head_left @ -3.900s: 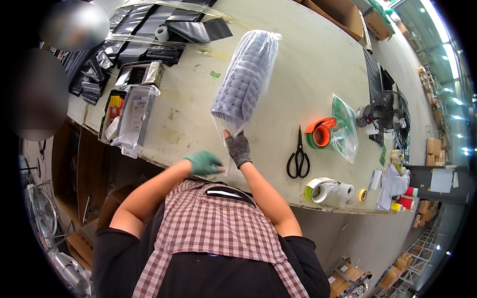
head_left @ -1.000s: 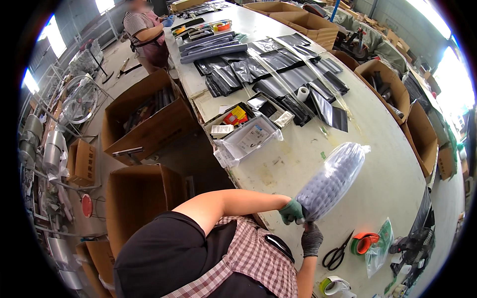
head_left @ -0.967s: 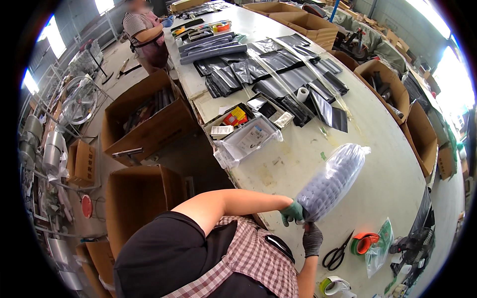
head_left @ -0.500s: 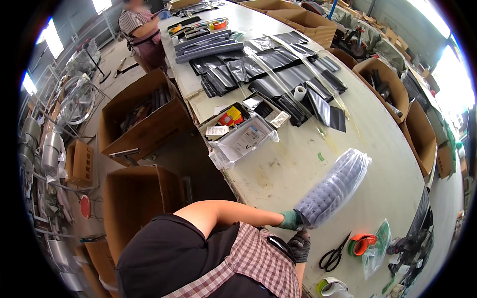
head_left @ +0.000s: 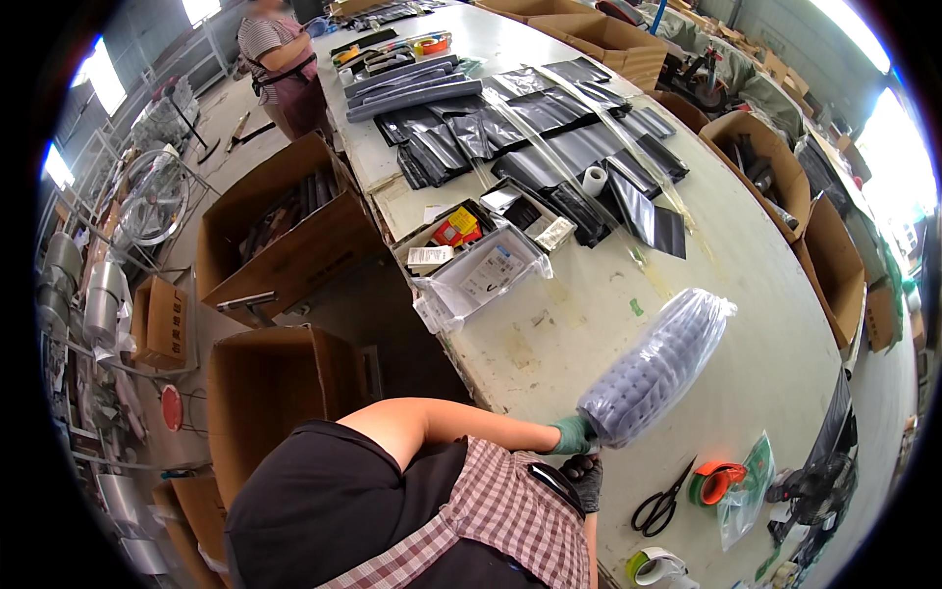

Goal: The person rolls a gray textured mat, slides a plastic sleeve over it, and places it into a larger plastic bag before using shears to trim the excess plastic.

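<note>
A grey-violet dimpled roll [head_left: 636, 398] lies slantwise on the table, inside a clear plastic bag [head_left: 702, 319] that reaches past its far end. My left hand [head_left: 573, 435], in a green and grey glove, is closed at the near end of the bagged roll; its fingertips are partly hidden. Just below it, close to my apron, my right hand [head_left: 586, 481] wears a dark grey glove. Its fingers are curled near the roll's end, and whatever they hold is hidden. Black scissors [head_left: 655, 512] lie to the right of my right hand.
Orange tape [head_left: 721, 481] and a clear bag [head_left: 743, 496] lie beside the scissors, with another tape roll [head_left: 650, 566] nearer. A grey tray [head_left: 486, 280] sits at the table's left edge, black plastic sheets [head_left: 530, 128] beyond. Cardboard boxes [head_left: 285, 383] flank the table. Another person [head_left: 285, 64] stands far left.
The near end of the bagged roll has shifted slightly up and left with my left hand. My right hand has turned a little, its dark fingertips now showing more.
</note>
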Tool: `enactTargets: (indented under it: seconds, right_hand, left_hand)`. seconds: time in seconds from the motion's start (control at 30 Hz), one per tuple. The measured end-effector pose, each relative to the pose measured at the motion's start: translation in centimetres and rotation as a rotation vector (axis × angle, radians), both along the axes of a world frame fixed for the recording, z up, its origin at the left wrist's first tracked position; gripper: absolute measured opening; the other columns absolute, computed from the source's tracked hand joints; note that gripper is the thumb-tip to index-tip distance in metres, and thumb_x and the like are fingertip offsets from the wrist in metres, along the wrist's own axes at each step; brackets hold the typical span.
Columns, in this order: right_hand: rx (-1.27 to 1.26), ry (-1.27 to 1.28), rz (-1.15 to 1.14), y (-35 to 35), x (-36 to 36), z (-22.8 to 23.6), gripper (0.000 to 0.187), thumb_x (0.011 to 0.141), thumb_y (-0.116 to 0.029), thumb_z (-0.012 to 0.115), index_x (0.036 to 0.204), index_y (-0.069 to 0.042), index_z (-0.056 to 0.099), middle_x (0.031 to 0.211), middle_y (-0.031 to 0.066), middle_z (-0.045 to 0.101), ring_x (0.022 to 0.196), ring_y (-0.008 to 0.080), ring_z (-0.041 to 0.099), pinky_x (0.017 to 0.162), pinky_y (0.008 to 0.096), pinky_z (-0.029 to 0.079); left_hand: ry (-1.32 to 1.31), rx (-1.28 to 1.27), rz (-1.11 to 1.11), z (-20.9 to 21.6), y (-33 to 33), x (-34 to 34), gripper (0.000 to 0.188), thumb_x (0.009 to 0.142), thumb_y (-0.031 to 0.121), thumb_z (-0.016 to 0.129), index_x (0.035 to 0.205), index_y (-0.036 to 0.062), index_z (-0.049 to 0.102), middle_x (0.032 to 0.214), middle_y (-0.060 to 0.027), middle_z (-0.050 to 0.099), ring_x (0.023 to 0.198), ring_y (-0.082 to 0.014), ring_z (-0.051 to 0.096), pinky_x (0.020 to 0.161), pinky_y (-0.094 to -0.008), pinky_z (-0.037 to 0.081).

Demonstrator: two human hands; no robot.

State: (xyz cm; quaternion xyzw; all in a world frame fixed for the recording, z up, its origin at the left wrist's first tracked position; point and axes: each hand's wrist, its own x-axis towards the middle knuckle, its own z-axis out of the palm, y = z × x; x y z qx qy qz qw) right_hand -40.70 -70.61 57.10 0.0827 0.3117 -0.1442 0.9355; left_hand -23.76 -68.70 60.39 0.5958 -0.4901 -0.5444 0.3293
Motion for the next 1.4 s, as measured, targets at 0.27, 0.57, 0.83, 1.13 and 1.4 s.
enactTargets:
  seconds: [0.27,0.57,0.83,1.13,1.4]
  right_hand:
    - [-0.848,0.546,0.007,1.5,-0.9,0.0,0.019,0.090,-0.027,0.063,0.089,-0.008,0.059,0.070,0.0008,0.057,0.055,0.0130,0.050,0.055,0.0261,0.046]
    - [-1.671,0.950,0.061,1.3,1.6,5.1,0.026,0.084,-0.017,0.069,0.100,0.001,0.060,0.075,0.0040,0.058,0.061,0.0110,0.051,0.058,0.0270,0.044]
    - [-1.957,1.108,0.143,0.6,1.9,4.6,0.019,0.076,-0.009,0.064,0.090,0.002,0.059,0.069,0.0062,0.056,0.065,0.0144,0.055,0.063,0.0300,0.046]
    - [-1.494,0.803,-0.067,0.8,1.1,1.7,0.023,0.084,-0.011,0.062,0.100,0.004,0.056,0.087,0.0060,0.058,0.072,0.0140,0.055,0.062,0.0269,0.050]
    - [-1.284,0.544,-0.056,0.4,1.5,3.6,0.032,0.088,-0.030,0.063,0.107,-0.004,0.057,0.092,0.0022,0.057,0.073,0.0114,0.056,0.059,0.0260,0.049]
  left_hand:
    - [-0.141,-0.001,0.057,0.5,-1.0,-0.6,0.042,0.076,0.023,0.061,0.114,0.0056,0.062,0.102,-0.0206,0.066,0.098,-0.0342,0.062,0.084,-0.0387,0.049]
    - [-0.400,-0.091,-0.160,1.3,-1.0,0.1,0.029,0.074,0.018,0.065,0.100,0.0066,0.070,0.101,-0.0161,0.067,0.092,-0.0344,0.064,0.080,-0.0389,0.050]
    - [-0.337,0.238,-0.042,2.4,-1.2,0.0,0.038,0.069,0.021,0.070,0.104,0.0063,0.069,0.101,-0.0219,0.065,0.094,-0.0335,0.064,0.079,-0.0379,0.050]
    - [0.734,0.191,0.522,-0.9,2.4,-1.1,0.040,0.074,0.012,0.075,0.110,-0.0016,0.063,0.098,-0.0069,0.069,0.091,-0.0154,0.062,0.083,-0.0325,0.049]
    - [-0.172,0.028,0.199,-5.6,0.2,-1.0,0.074,0.065,0.059,0.076,0.113,0.0061,0.060,0.108,-0.0129,0.063,0.099,-0.0301,0.059,0.088,-0.0380,0.046]
